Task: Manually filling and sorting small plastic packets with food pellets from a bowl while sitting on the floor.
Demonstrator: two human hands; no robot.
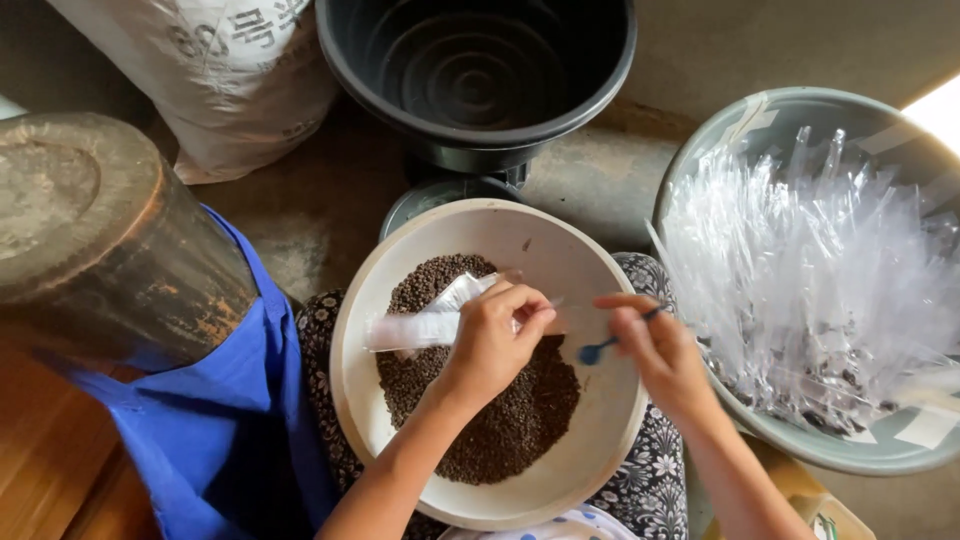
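Observation:
A cream bowl [610,440] rests on my lap, filled in its middle with small dark brown seeds [500,430]. My left hand [495,340] is above the seeds and pinches a small clear plastic bag [420,325] that points left. Just to its right, my right hand [655,350] grips a small blue spoon [597,351] whose bowl points toward the bag's mouth. The two hands are a few centimetres apart over the bowl.
A grey tub [800,105] at the right is full of clear plastic bags [820,270]. A black bucket [478,70] stands behind the bowl. A white sack [230,70] and a brown wooden cylinder [100,235] are at the left, with blue cloth [225,420] beside my lap.

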